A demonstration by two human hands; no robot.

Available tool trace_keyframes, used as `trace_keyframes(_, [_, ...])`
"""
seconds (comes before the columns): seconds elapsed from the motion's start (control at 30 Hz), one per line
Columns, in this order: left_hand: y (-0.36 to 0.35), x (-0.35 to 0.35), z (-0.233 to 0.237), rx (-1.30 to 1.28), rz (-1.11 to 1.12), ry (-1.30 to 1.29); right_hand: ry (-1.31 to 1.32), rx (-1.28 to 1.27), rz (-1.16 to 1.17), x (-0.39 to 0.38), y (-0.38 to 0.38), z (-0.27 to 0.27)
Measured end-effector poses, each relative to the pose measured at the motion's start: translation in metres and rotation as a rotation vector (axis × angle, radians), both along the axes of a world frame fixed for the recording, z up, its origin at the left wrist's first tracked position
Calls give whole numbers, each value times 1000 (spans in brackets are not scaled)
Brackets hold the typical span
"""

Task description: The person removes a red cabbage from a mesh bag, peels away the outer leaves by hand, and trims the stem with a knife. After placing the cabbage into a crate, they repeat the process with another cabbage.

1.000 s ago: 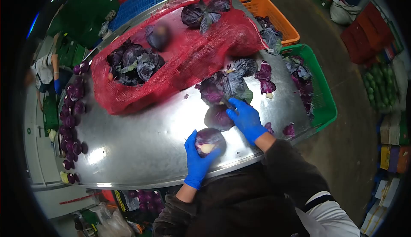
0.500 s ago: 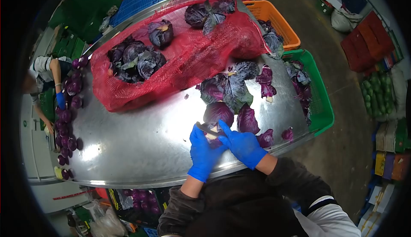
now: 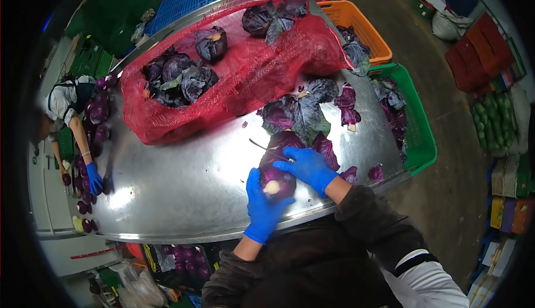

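Note:
A trimmed red cabbage (image 3: 283, 181) with a pale cut stem faces me near the table's front edge. My left hand (image 3: 262, 208), in a blue glove, is curled around its left and lower side. Closed around a knife (image 3: 261, 146), my right hand (image 3: 310, 170) is over the cabbage's upper right side. The dark blade points up and left, away from the stem; the handle is mostly hidden in my fingers. Just behind sits another red cabbage (image 3: 286, 138), partly covered by the right hand. Loose purple leaves (image 3: 325, 151) lie to the right.
A red mesh sack (image 3: 234, 93) of cabbages lies across the metal table (image 3: 173, 180). Green (image 3: 421, 135) and orange (image 3: 370, 32) crates with leaves stand at the right. At the left, a co-worker (image 3: 67, 104) reaches over a row of purple cabbages (image 3: 99, 113).
The knife has moved off the stem, its blade swinging up and left. The cabbage's pale cut end now shows fully. The co-worker's gloved hand has moved toward the table's near side.

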State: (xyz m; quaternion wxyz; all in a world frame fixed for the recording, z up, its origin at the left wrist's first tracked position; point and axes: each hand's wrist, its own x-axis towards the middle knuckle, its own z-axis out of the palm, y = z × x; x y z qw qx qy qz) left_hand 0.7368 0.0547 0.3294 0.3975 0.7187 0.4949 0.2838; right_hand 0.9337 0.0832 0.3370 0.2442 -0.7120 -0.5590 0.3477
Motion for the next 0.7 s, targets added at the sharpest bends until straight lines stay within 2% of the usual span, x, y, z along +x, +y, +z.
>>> trace_keyframes(0.1, [-2,-20,-9,50,-72,-98,136,4,-160,-4,14,-48])
trace_keyframes(0.13, [-7,-20,-13,57,-34,-145,-80,45,-235,11,22,-59])
trace_keyframes(0.17, [-12,-19,-15,55,-24,-143,-179,68,-263,29,20,-69])
trace_keyframes(0.2, [-13,-17,-18,-38,38,-288,-44,6,-438,33,15,-59])
trace_keyframes(0.23, [-13,-17,-22,-124,118,-431,46,32,-385,29,7,-37])
trace_keyframes(0.3, [-7,-20,-30,-41,61,-216,69,-14,-140,4,-11,14])
trace_keyframes(0.33, [-6,-15,-26,-160,68,-320,-6,-44,16,-9,-20,34])
trace_keyframes(0.37, [-1,-15,-24,-97,47,-269,-25,-70,96,-19,-30,27])
trace_keyframes(0.4, [6,-15,-21,56,36,-143,47,81,18,-29,-37,14])
trace_keyframes(0.43, [12,-17,-13,89,1,-63,209,107,-62,-31,-37,-8])
trace_keyframes(0.47, [15,-18,-3,106,6,17,274,18,-60,-30,-30,10])
trace_keyframes(0.5, [18,-15,-1,147,26,127,213,-4,4,-24,-25,7])
trace_keyframes(0.6, [28,-6,24,-86,60,230,151,-107,87,-15,-17,3])
trace_keyframes(0.67, [26,-7,21,-89,87,212,428,-155,-74,-2,-22,-13])
trace_keyframes(0.7, [23,-8,19,-93,98,196,-11,48,-44,17,-22,-35])
